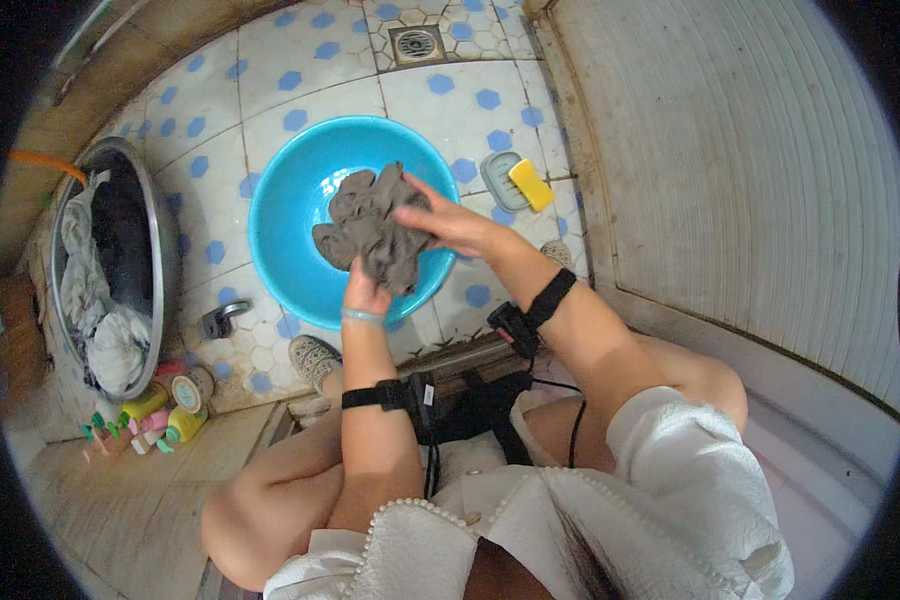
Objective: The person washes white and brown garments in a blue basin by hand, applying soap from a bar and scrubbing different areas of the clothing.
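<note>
A crumpled grey-brown cloth [379, 229] is bunched between my two hands above a bright blue plastic basin [281, 202]. My left hand [367, 289] supports the bundle from below at its near side, its fingers hidden under the fabric. On the right side, my right hand [450, 219] grips the cloth with the thumb on top. The folds hide what sort of garment or rag it is. Light glints on the basin's inner wall, and the bundle covers much of its bottom.
Left stands a metal tub [157, 247] with pale and dark fabric and an orange hose [49, 161]. Several bottles [146, 405] sit below it. A soap dish [504, 184] holds a yellow bar or sponge [531, 185]. A floor drain [418, 45] lies beyond; a ribbed panel [720, 187] bounds the right.
</note>
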`<state>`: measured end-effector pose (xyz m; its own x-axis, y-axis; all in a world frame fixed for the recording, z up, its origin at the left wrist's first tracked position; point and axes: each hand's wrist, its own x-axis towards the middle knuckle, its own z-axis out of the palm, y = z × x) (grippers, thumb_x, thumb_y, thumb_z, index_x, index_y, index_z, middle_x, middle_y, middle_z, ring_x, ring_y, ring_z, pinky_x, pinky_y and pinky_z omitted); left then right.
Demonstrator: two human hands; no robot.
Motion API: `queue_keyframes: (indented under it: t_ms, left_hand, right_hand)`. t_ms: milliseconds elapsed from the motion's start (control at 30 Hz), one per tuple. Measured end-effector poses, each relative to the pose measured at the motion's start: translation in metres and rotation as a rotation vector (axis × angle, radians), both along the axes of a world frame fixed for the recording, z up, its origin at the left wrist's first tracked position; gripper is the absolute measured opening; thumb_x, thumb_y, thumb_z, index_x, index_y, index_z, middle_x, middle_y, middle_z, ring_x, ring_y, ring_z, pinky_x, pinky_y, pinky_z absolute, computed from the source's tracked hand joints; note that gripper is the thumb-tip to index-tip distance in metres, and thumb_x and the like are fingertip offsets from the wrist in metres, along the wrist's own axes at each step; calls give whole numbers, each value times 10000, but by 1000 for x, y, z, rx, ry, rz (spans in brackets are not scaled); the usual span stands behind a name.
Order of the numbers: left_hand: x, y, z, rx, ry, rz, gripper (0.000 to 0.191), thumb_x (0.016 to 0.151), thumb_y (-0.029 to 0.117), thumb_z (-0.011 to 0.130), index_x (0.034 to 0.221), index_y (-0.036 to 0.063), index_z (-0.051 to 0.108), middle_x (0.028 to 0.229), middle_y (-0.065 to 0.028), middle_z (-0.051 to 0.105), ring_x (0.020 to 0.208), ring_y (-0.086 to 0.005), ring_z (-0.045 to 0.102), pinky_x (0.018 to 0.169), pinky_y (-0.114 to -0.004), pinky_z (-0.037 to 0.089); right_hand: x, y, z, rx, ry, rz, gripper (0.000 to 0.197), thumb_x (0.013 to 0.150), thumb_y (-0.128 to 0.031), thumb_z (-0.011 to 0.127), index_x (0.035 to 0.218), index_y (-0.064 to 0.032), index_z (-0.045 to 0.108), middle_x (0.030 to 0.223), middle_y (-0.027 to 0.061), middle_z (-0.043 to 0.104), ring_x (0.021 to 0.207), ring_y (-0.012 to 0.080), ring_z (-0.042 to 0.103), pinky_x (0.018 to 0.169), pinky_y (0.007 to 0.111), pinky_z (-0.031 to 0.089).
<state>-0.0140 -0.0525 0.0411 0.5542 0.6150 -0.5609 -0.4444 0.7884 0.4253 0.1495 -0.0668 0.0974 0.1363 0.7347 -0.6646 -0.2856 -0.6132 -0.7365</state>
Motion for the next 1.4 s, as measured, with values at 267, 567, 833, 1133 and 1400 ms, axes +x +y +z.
queue_keyframes:
  t_ms: [267, 567, 833, 1133, 1400]
  left_hand:
    - [17, -43, -42, 379, 1037, -434, 758, 805, 588, 311, 1287, 8, 250, 1298, -150, 336, 1176, -299, 340, 979, -327, 235]
    - [31, -60, -6, -412, 141, -122, 708, 779, 625, 337, 1204, 62, 399, 1230, -158, 417, 1123, -297, 407, 939, -386, 321]
    - [-5, -8, 25, -262, -241, 132, 649, 754, 565, 476, 1155, 55, 451, 1144, -148, 492, 1009, -306, 493, 880, -439, 389]
    - [44, -29, 33, -124, -8, 253, 301, 831, 303, 450, 1008, 68, 511, 970, -60, 569, 875, -232, 550, 783, -372, 441]
    - [24, -36, 8, -160, 37, 195, 348, 781, 281, 543, 990, 3, 529, 968, -68, 564, 858, -216, 539, 755, -316, 435]
  right_hand:
    - [17, -15, -76, 170, -143, -396, 399, 720, -133, 604, 1076, 5, 491, 1016, 111, 551, 895, 204, 542, 783, 308, 430]
    - [-10, -14, -3, 254, -303, -338, 350, 683, -134, 663, 987, -7, 545, 940, 77, 590, 832, 173, 564, 730, 289, 444]
    - [-113, -62, 2, 324, -795, 5, 455, 663, -232, 687, 1000, 25, 521, 939, 163, 588, 857, 237, 574, 730, 343, 448]
    - [-40, -10, 12, 248, -590, -148, 376, 695, -238, 666, 911, 35, 521, 849, 155, 596, 795, 225, 580, 685, 314, 452]
    - [-67, -31, 2, 182, -607, -48, 316, 753, -298, 566, 884, -13, 529, 918, 229, 547, 851, 343, 546, 722, 406, 416]
